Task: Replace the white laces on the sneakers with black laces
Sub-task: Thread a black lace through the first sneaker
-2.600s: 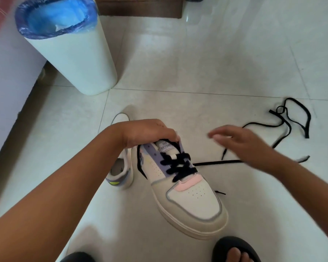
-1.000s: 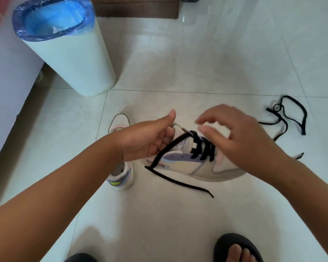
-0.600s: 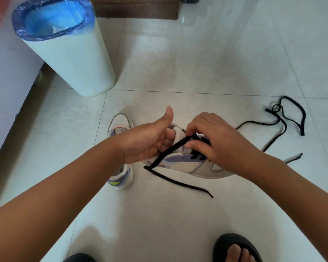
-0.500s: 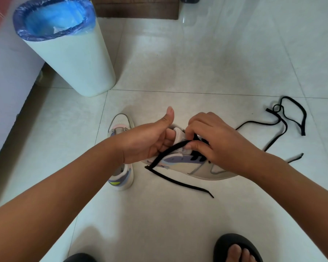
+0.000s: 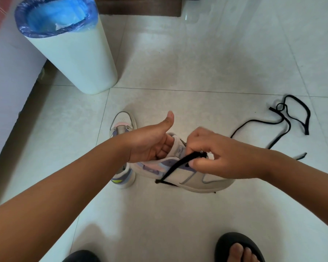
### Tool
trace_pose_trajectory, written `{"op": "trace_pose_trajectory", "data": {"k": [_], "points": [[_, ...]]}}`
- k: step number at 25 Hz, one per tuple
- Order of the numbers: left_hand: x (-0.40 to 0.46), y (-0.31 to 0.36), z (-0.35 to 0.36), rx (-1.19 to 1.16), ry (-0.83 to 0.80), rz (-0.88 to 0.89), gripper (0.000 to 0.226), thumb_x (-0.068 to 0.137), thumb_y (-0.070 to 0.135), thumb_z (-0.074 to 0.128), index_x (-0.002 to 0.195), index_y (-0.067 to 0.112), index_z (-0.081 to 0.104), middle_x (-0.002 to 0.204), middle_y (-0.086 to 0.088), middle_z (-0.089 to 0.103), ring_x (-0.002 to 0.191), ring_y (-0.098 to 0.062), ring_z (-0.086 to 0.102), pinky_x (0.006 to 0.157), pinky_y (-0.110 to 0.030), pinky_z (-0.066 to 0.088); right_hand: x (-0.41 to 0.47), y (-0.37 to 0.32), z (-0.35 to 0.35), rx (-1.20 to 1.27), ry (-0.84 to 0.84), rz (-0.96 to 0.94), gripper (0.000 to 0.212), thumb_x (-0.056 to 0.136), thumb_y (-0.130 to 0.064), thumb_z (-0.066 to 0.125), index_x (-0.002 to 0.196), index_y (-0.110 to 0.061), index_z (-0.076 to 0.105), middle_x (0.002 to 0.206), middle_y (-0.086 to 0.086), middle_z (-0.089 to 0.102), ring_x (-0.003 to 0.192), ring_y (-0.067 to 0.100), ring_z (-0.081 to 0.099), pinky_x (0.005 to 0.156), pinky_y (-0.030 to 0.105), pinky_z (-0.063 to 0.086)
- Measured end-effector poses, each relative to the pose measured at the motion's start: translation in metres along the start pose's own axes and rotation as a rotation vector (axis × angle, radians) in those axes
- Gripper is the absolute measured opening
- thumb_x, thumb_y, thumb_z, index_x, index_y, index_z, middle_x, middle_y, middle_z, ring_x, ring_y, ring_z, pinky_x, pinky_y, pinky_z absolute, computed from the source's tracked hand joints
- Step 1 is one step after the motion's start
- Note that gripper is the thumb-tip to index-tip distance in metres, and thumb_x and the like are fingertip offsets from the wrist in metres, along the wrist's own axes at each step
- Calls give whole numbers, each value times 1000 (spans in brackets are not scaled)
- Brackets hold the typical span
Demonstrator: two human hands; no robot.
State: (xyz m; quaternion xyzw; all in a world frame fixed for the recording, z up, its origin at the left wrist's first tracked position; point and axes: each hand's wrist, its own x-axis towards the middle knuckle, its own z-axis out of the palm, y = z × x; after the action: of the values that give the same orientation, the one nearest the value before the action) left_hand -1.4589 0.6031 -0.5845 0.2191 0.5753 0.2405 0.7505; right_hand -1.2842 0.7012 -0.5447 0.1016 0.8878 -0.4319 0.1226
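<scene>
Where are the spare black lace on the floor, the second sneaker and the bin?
spare black lace [image 5: 289, 127]: head view, on a strand lying on the tiles.
second sneaker [image 5: 123, 120]: head view, on its white toe cap.
bin [image 5: 78, 59]: head view, on its white side wall.

On my feed I see a white bin [image 5: 78, 59] with a blue liner [image 5: 55, 15] standing on the pale tiled floor [image 5: 206, 59] upper left, a dark wooden edge [image 5: 138, 8] beyond it, and a black sandal [image 5: 233, 244] at bottom right.
</scene>
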Motion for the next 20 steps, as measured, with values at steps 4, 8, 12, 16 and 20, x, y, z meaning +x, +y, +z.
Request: {"op": "trace_pose_trajectory", "data": {"k": [4, 8, 12, 16, 20], "points": [[9, -3, -11, -71, 97, 30, 96, 87, 72, 9, 88, 0, 72, 84, -12, 69, 67, -14, 64, 63, -18, 51, -23, -32, -3, -16, -84, -153, 23, 86, -44, 53, 73, -26, 57, 68, -9, 53, 71, 10, 52, 70, 26, 43], [27, 10, -20, -170, 236, 90, 92, 89, 71, 13, 96, -3, 67, 91, -16, 66, 73, -20, 60, 62, -22, 46, -49, -59, -14, -92, -339, -56, 29, 84, -57, 55, 78, -30, 60, 71, -10, 59, 71, 10, 56, 67, 29, 47], [46, 32, -18, -158, 343, 188, 64, 87, 72, 25, 66, 14, 43, 62, -7, 36, 49, -13, 29, 48, -25, 19, -55, -96, -81, 166, -349, 142, 14, 72, -50, 69, 69, -36, 67, 67, -1, 61, 59, 10, 51, 58, 25, 44], [44, 49, -11, 93, 462, 97, 66, 87, 63, 46, 100, 1, 64, 95, -25, 60, 84, -41, 63, 50, -31, 51, -35, -134, -165, 402, -41, 85, 12, 71, -32, 66, 73, -25, 75, 52, -5, 51, 51, 6, 44, 56, 14, 42], [29, 66, -5, 774, 472, 130, 42, 89, 57, 49, 122, 33, 58, 119, -12, 56, 102, -26, 60, 70, -24, 52, -22, -172, -242, 600, 187, -45, 19, 81, -20, 58, 87, -15, 75, 55, -3, 51, 49, 6, 43, 55, 19, 42]]}}
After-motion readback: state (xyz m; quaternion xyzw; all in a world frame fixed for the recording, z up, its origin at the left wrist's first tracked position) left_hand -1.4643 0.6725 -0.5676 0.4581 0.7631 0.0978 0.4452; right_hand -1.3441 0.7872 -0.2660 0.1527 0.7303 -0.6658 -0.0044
